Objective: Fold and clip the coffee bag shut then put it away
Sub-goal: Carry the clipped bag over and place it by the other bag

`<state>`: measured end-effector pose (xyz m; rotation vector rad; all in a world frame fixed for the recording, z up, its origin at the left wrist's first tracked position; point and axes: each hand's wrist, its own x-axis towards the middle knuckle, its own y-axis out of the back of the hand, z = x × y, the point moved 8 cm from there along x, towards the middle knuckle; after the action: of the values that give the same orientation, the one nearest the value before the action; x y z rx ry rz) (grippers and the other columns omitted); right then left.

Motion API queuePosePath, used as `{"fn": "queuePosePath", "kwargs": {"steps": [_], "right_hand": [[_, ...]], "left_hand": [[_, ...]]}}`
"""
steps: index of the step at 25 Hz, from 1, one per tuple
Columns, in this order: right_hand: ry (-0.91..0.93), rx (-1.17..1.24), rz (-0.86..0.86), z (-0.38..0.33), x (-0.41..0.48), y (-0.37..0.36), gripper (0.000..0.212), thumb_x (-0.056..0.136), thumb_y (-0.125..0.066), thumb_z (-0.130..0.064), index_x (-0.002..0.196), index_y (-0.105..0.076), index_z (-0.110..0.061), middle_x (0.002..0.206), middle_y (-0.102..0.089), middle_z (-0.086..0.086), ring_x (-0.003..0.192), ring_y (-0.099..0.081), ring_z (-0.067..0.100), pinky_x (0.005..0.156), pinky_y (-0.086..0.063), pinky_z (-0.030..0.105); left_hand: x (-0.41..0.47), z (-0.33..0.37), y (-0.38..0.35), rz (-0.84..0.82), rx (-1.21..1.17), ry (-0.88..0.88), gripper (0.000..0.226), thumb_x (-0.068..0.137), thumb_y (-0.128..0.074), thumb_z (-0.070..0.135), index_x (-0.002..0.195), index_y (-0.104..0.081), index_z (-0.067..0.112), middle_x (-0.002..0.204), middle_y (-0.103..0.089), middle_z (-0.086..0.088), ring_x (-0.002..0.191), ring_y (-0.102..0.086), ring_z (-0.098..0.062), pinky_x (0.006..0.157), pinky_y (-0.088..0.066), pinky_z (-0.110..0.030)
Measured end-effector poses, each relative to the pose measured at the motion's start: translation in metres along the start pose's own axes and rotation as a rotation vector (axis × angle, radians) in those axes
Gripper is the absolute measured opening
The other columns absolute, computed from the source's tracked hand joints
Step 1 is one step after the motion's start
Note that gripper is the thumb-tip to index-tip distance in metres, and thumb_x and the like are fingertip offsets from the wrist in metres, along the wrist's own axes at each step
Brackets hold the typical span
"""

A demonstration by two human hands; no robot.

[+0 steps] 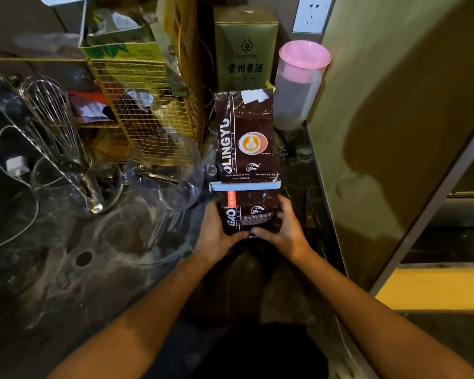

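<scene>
A dark brown coffee bag (245, 138) with an orange-and-white emblem stands on the dark marble counter, its upper part rising flat. A pale blue sealing clip (245, 186) runs straight across its width, a little above my hands. My left hand (216, 231) grips the bag's lower left side. On the lower right side my right hand (283, 228) holds it too, fingertips meeting on the front.
A clear glass pitcher (164, 170) stands just left of the bag, with a whisk (52, 119) in a glass further left. Behind are a gold wire basket (148, 110), a green box (245, 50) and a pink-lidded jug (298, 83). A tall panel (394, 132) closes the right side.
</scene>
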<state>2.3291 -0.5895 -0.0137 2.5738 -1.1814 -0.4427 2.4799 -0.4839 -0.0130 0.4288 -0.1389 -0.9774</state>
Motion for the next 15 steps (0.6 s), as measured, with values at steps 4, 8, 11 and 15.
{"fn": "queuePosePath", "kwargs": {"steps": [4, 8, 11, 15], "right_hand": [[-0.037, 0.038, -0.105, 0.006, 0.013, -0.006, 0.115, 0.057, -0.091, -0.030, 0.148, -0.022, -0.017, 0.139, -0.051, -0.005, 0.127, -0.048, 0.001, 0.109, -0.038, 0.028], [-0.039, 0.019, -0.104, 0.003, 0.017, -0.006, 0.109, 0.057, -0.093, -0.028, 0.146, -0.032, -0.017, 0.131, -0.059, -0.009, 0.122, -0.054, 0.000, 0.110, -0.041, 0.035], [0.009, -0.009, -0.039, -0.004, 0.013, -0.007, 0.102, 0.064, -0.091, -0.025, 0.147, -0.033, -0.017, 0.130, -0.059, -0.011, 0.120, -0.054, -0.001, 0.104, -0.042, 0.026], [0.044, -0.058, -0.035, -0.010, 0.013, -0.010, 0.106, 0.066, -0.089, -0.033, 0.150, -0.027, -0.018, 0.139, -0.056, -0.003, 0.127, -0.051, 0.010, 0.102, -0.039, 0.024]], "left_hand": [[0.012, -0.004, -0.001, -0.140, -0.080, 0.022, 0.109, 0.058, -0.093, 0.014, 0.142, -0.024, 0.021, 0.129, -0.049, 0.014, 0.117, -0.049, 0.004, 0.098, -0.039, -0.012], [0.019, -0.005, -0.006, -0.253, -0.078, 0.035, 0.112, 0.061, -0.091, 0.012, 0.150, -0.022, 0.020, 0.121, -0.052, 0.027, 0.113, -0.051, 0.010, 0.092, -0.039, -0.002], [0.022, -0.013, -0.002, -0.233, -0.092, 0.053, 0.111, 0.055, -0.093, 0.025, 0.146, -0.030, 0.021, 0.129, -0.059, 0.015, 0.122, -0.055, -0.002, 0.109, -0.043, -0.033], [0.023, -0.015, 0.002, -0.253, -0.076, 0.059, 0.115, 0.049, -0.091, 0.046, 0.145, -0.031, 0.027, 0.132, -0.060, 0.010, 0.127, -0.055, -0.012, 0.110, -0.042, -0.047]]}}
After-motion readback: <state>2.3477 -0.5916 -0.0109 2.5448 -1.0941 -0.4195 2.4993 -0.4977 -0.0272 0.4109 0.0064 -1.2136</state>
